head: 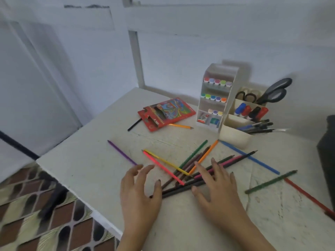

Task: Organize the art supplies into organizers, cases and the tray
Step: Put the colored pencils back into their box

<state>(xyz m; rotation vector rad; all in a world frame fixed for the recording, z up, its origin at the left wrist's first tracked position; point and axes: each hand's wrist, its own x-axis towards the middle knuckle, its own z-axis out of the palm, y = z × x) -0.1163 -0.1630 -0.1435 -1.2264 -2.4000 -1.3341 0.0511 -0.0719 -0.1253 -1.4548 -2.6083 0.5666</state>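
Several coloured pencils (192,165) lie fanned in a loose pile on the white table (90,165). My left hand (140,192) hovers open at the pile's left end, fingers spread. My right hand (215,185) rests flat and open on the pile's dark pencils. Apart from the pile lie a purple pencil (121,153), a blue pencil (250,157), a green pencil (271,182) and a red pencil (308,195). A red pencil case (166,114) lies open farther back, with a black pencil (134,125) and an orange pencil (180,126) beside it.
A white tiered organizer (216,96) with markers stands at the back right. Next to it a cream holder (235,131) carries scissors (272,93), thick markers and pens. A dark object (328,142) stands at the right edge. The table's left edge drops to a patterned floor (36,205).
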